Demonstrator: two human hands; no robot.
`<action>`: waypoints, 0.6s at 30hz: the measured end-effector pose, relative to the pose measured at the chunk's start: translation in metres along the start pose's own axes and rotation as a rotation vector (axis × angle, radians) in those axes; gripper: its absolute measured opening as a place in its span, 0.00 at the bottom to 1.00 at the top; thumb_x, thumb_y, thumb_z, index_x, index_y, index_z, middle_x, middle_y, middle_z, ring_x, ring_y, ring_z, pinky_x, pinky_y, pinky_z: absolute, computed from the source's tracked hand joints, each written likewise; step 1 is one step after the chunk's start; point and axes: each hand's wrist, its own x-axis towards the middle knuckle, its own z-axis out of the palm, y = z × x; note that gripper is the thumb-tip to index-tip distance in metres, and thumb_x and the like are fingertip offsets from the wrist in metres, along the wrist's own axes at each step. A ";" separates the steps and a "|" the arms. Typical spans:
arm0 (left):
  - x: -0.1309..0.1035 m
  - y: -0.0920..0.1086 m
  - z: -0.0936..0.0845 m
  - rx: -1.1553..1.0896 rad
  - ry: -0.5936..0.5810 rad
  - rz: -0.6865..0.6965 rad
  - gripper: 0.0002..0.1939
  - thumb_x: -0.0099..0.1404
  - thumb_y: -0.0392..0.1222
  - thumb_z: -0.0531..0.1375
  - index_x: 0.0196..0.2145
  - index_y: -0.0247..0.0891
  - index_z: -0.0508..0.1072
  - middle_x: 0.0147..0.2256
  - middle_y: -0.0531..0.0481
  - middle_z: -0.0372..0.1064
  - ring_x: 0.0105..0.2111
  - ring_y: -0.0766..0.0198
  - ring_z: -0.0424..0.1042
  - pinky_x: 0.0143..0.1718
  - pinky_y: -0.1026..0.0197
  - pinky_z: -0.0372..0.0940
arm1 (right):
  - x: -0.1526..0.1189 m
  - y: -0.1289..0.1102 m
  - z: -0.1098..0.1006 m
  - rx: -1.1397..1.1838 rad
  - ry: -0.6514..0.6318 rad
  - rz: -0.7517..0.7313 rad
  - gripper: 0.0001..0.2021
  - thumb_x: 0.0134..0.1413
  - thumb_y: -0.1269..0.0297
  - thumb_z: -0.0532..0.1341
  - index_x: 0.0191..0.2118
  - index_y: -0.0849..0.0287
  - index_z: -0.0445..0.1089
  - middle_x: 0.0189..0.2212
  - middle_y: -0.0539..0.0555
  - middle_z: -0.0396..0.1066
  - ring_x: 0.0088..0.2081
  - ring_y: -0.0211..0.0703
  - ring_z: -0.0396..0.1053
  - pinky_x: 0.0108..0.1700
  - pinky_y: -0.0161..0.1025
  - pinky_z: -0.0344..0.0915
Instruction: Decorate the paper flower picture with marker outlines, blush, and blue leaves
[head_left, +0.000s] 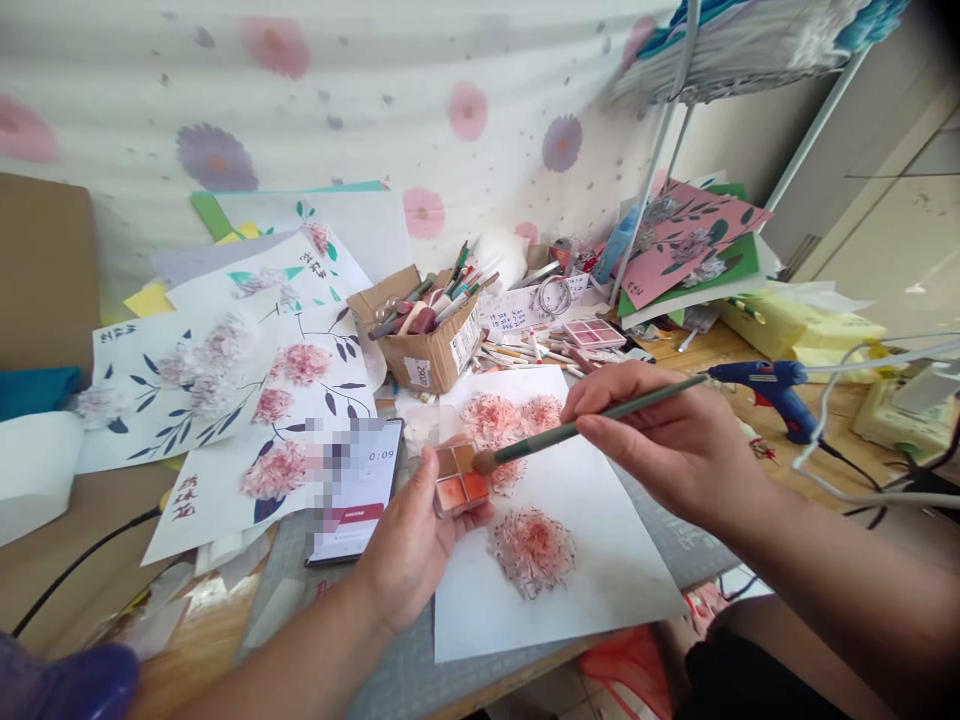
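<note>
My left hand [420,530] holds a small square palette [452,492] of brown and orange-red colours over the left edge of a white sheet [615,560]. Pinched in my right hand [645,425] is a green-handled brush [551,436], its bristles touching or just above the palette's right side. On the sheet lie several frilly pink-red flowers; the lowest one [534,552] is in full view, while the brush and palette partly cover the upper ones.
A phone [367,500] lies left of the sheet, beside papers with flowers [217,370]. Behind stand a cardboard box [427,345] of brushes and pens and a pink palette [594,333]. A blue glue gun [776,385] with cables is at the right.
</note>
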 end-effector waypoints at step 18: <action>0.001 -0.002 -0.002 0.015 -0.048 0.014 0.23 0.66 0.57 0.54 0.48 0.36 0.70 0.39 0.41 0.72 0.38 0.57 0.69 0.38 0.56 0.66 | -0.005 -0.021 0.008 -0.054 -0.254 -0.058 0.12 0.45 0.83 0.58 0.31 0.57 0.66 0.33 0.52 0.73 0.35 0.38 0.70 0.37 0.35 0.68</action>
